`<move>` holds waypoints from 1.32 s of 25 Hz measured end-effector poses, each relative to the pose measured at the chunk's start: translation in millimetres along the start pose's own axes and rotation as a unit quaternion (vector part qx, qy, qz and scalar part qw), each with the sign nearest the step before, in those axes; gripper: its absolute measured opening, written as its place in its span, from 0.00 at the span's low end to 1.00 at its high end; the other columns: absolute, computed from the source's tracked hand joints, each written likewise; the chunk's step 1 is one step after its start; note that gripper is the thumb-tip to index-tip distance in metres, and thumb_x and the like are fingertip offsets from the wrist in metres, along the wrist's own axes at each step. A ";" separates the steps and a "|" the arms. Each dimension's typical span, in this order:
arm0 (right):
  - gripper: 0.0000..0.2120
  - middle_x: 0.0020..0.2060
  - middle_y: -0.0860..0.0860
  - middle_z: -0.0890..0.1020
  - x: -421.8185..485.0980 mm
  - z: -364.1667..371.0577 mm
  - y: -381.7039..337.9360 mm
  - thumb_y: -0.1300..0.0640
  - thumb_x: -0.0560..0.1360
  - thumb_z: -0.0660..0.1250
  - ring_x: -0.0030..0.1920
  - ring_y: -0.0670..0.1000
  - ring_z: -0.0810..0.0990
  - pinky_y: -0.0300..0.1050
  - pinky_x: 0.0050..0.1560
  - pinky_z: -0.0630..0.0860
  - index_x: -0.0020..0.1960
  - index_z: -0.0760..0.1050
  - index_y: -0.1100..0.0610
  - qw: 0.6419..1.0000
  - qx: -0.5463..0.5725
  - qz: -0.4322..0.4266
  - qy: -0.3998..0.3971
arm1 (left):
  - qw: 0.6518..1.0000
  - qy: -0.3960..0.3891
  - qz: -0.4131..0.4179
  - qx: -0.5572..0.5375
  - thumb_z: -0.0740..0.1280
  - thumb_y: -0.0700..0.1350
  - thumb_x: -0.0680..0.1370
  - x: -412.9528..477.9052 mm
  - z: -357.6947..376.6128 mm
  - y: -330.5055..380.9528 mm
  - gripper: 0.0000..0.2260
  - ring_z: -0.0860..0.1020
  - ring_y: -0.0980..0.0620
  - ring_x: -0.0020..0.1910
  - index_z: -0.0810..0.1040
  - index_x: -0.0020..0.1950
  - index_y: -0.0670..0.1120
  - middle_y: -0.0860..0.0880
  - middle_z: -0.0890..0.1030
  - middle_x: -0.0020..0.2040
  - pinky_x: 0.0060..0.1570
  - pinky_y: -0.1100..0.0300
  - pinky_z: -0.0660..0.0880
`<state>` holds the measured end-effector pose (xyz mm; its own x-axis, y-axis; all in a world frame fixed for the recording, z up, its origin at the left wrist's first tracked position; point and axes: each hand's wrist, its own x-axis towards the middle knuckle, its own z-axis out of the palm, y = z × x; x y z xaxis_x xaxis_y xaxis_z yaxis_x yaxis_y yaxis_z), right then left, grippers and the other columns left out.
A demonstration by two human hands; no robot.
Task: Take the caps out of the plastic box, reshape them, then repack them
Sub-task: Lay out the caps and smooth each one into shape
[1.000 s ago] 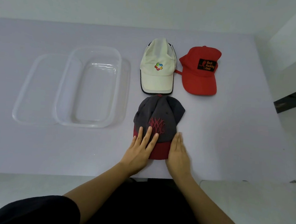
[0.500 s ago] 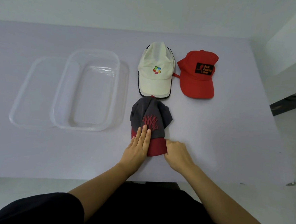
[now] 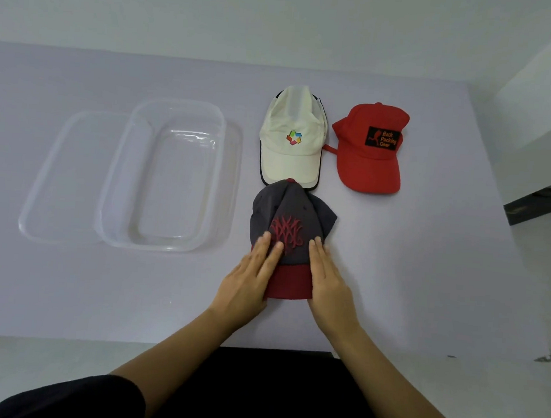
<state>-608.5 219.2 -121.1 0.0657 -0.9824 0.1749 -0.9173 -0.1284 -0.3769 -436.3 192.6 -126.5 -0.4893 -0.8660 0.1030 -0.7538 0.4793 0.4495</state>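
A grey cap [image 3: 292, 210] with a dark red brim and red embroidery lies on the table near me, its brim pointing at me. My left hand [image 3: 249, 279] lies flat on the cap's left side and my right hand [image 3: 329, 281] lies flat along its right side, fingers straight and pressing on the crown. A cream cap [image 3: 292, 141] with a coloured logo lies just beyond it, their edges touching. A red cap [image 3: 371, 150] with a black patch sits to the right of the cream one. The clear plastic box [image 3: 113, 178] stands empty at the left.
The box's clear lid [image 3: 48, 180] lies under and to the left of the box. The table's near edge [image 3: 95, 340] runs just below my wrists. A white wall and a dark gap in the floor are at the right.
My right hand has opened from a pinch at the brim's right corner and now lies flat along the cap's right side. The grey crown looks fuller and less crumpled.
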 end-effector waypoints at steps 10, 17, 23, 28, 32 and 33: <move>0.31 0.60 0.62 0.78 28.5 -38.8 4.0 0.72 0.67 0.69 0.56 0.59 0.80 0.46 0.58 0.75 0.68 0.66 0.66 0.990 0.078 0.004 0.115 | 0.990 0.117 -0.002 -0.082 0.63 0.41 0.74 26.4 -40.0 -0.1 0.29 0.71 0.40 0.67 0.56 0.74 0.44 0.43 0.59 0.73 0.54 0.53 0.77; 0.24 0.52 0.61 0.83 45.3 -54.0 -7.4 0.63 0.67 0.68 0.46 0.58 0.84 0.43 0.51 0.77 0.63 0.73 0.66 0.984 0.111 0.003 0.140 | 0.983 0.178 -0.034 -0.033 0.68 0.30 0.68 40.9 -58.2 -1.5 0.31 0.82 0.35 0.50 0.62 0.70 0.36 0.33 0.76 0.63 0.44 0.59 0.74; 0.23 0.46 0.58 0.85 45.3 -43.2 -42.6 0.55 0.70 0.60 0.41 0.54 0.84 0.46 0.47 0.79 0.62 0.75 0.63 0.941 0.277 0.110 0.159 | 0.952 0.199 -0.131 -0.193 0.60 0.31 0.67 45.7 -49.7 26.2 0.22 0.79 0.40 0.29 0.74 0.62 0.32 0.36 0.82 0.38 0.31 0.57 0.77; 0.21 0.48 0.58 0.85 51.0 -38.7 -50.2 0.59 0.70 0.62 0.44 0.56 0.84 0.47 0.48 0.80 0.62 0.75 0.63 0.931 0.279 0.143 0.188 | 0.929 0.202 -0.187 -0.249 0.59 0.34 0.69 50.6 -49.8 30.7 0.22 0.79 0.39 0.32 0.74 0.64 0.35 0.40 0.82 0.38 0.33 0.61 0.73; 0.25 0.53 0.61 0.82 45.8 -48.6 -32.0 0.59 0.69 0.59 0.48 0.59 0.84 0.43 0.51 0.75 0.65 0.71 0.65 0.969 0.179 0.068 0.155 | 0.974 0.139 -0.092 -0.154 0.64 0.34 0.71 43.1 -54.8 11.4 0.25 0.82 0.35 0.41 0.70 0.68 0.36 0.36 0.82 0.50 0.38 0.56 0.76; 0.26 0.56 0.61 0.81 44.0 -50.2 -21.6 0.58 0.69 0.59 0.51 0.59 0.83 0.43 0.53 0.74 0.66 0.70 0.65 0.978 0.141 0.050 0.142 | 0.982 0.106 -0.082 -0.135 0.66 0.35 0.72 43.4 -59.7 2.3 0.27 0.81 0.35 0.48 0.66 0.71 0.40 0.37 0.80 0.58 0.44 0.53 0.77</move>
<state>-605.5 185.6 -59.5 -0.1670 -0.9198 0.3550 -0.7656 -0.1059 -0.6346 -433.1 147.5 -68.1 -0.2481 -0.9521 0.1790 -0.6563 0.3011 0.6918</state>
